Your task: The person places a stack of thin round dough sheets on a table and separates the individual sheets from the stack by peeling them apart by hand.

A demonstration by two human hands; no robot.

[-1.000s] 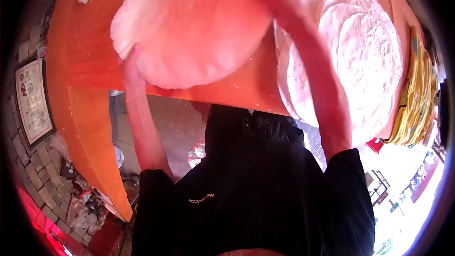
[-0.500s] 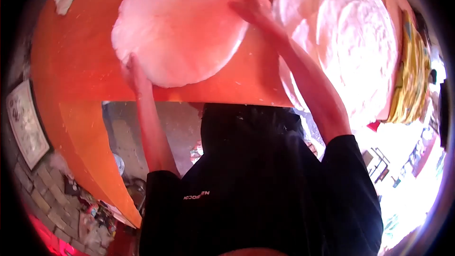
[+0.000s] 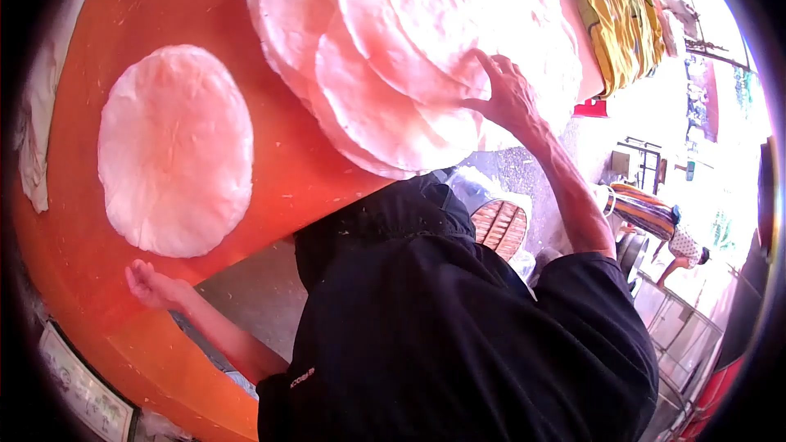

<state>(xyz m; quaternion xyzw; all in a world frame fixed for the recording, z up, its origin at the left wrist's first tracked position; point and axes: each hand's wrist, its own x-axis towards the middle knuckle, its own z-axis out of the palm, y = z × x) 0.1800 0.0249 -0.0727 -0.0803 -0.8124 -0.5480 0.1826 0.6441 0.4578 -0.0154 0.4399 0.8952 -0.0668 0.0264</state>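
Note:
A round, flat dough sheet (image 3: pixel 176 151) lies by itself on the orange table (image 3: pixel 278 184). Just below its lower edge is my left hand (image 3: pixel 155 285), its fingers loosely curled, with no dough between them that I can see. My right hand (image 3: pixel 505 96) is over the pile of overlapping dough sheets (image 3: pixel 368 74), thumb and fingers spread apart. Its fingertips are at the surface of the upper sheets; whether they touch is unclear.
Yellow cloth (image 3: pixel 618 12) lies beyond the pile at the right. A pale cloth (image 3: pixel 41 106) lies along the left edge. A woven basket (image 3: pixel 499 227) stands below the table edge. Another person (image 3: pixel 684 250) is in the background at the right.
The view has turned toward the right. The single sheet lies flat, with both hands off it. My right hand has moved to the pile, and my left hand has drawn back below the sheet.

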